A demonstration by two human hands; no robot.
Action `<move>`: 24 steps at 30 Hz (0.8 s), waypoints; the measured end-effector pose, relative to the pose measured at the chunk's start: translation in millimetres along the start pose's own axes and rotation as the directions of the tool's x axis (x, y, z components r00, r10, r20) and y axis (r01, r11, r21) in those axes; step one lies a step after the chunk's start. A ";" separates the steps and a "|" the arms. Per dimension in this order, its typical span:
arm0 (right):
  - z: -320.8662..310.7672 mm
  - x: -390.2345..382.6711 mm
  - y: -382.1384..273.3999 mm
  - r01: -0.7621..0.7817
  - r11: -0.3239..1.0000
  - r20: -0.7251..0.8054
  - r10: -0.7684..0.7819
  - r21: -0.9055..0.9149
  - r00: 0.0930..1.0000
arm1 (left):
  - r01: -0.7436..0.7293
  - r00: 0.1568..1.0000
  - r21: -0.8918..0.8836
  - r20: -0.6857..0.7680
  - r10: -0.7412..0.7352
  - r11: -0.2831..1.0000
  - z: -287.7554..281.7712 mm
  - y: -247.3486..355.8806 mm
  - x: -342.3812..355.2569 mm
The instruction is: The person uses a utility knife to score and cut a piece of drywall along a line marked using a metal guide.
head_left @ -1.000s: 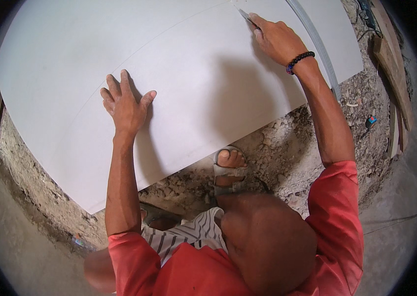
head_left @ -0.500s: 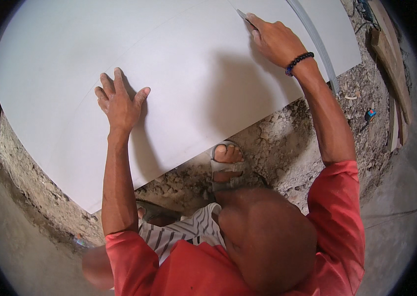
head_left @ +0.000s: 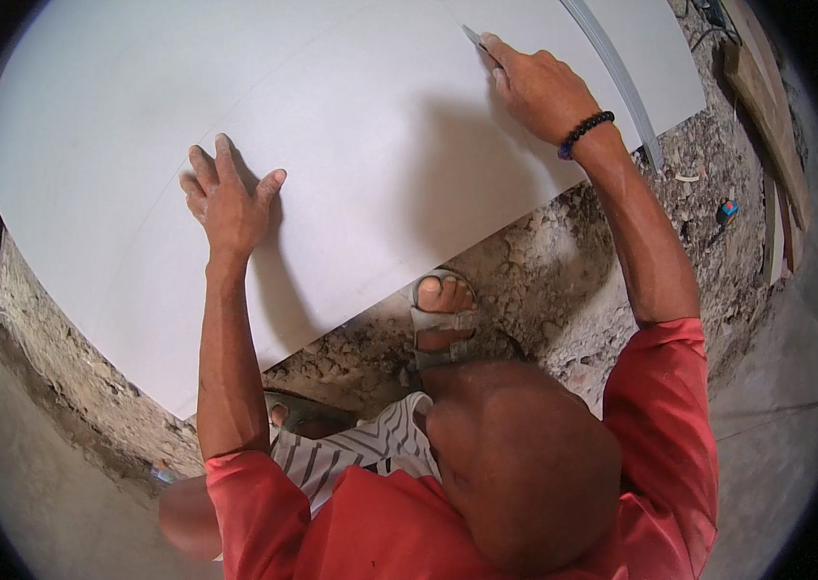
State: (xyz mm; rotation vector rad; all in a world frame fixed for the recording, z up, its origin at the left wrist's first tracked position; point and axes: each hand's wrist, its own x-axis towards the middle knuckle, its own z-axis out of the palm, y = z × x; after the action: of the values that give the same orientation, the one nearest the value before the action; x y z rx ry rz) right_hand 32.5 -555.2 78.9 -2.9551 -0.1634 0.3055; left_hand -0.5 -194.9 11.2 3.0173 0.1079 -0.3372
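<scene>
White board (head_left: pixel 341 203), laid over rubble (head_left: pixel 564 253), is touched by the left hand (head_left: pixel 233 215), fingers splayed; a knife (head_left: pixel 472 37) is gripped by the right hand (head_left: pixel 552 97). Stiff, probably brittle: best held at opposite edges.

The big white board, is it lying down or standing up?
Lying down: the white board spreads over the rough ground, and the left hand rests on it. Whether it's exactly level, I can't tell.

R hand (head_left: pixel 549 97) w/ knife (head_left: pixel 473 39) now a bit nearer on white board (head_left: pixel 341 193) vs 1 sec ago; L hand (head_left: pixel 235 213) slightly further left.
</scene>
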 end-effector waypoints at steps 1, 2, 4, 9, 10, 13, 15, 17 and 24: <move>3.0 -1.8 3.3 0.000 1.000 -0.014 -0.001 -0.028 1.000 | -0.005 1.000 0.002 -0.005 0.005 1.000 0.6 -0.3 0.5; 8.7 -4.2 8.5 0.000 0.998 -0.027 -0.002 -0.056 1.000 | -0.012 1.000 -0.006 -0.005 0.012 1.000 0.8 -0.4 1.0; 10.7 -6.1 10.7 0.009 0.998 -0.036 -0.011 -0.067 0.999 | -0.024 1.000 -0.020 -0.005 0.024 1.000 0.3 -0.6 1.4; -0.1 -9.9 2.5 -0.030 0.999 0.050 0.031 -0.032 0.998 | -0.016 1.000 -0.021 0.012 0.016 1.000 -1.1 0.6 0.4; -0.4 -12.5 1.9 -0.037 0.999 0.057 0.038 -0.026 0.998 | -0.005 1.000 -0.007 0.017 0.005 1.000 -0.8 0.9 0.0; -0.1 -18.7 4.0 -0.032 0.999 0.046 0.033 -0.031 0.998 | -0.032 0.999 -0.011 0.009 0.032 0.999 -2.5 0.3 0.7; 3.2 -21.5 7.1 0.008 0.998 -0.002 -0.008 -0.063 1.000 | -0.024 1.000 -0.020 0.018 0.025 1.000 -4.6 2.2 1.4; 5.6 -25.2 9.0 0.017 0.998 -0.020 -0.018 -0.062 1.000 | -0.029 1.000 -0.032 0.010 0.029 0.999 -4.0 0.9 1.5; 5.8 -35.5 10.4 0.002 0.999 0.017 -0.001 -0.046 1.000 | -0.024 1.000 0.016 -0.011 0.024 1.000 3.5 -0.5 0.7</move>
State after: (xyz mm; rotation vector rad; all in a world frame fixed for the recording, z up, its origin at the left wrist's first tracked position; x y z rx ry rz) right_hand -2.4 -568.9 78.3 -2.9980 -0.1776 0.3313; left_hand -0.5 -194.8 7.6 3.0337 0.0705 -0.3204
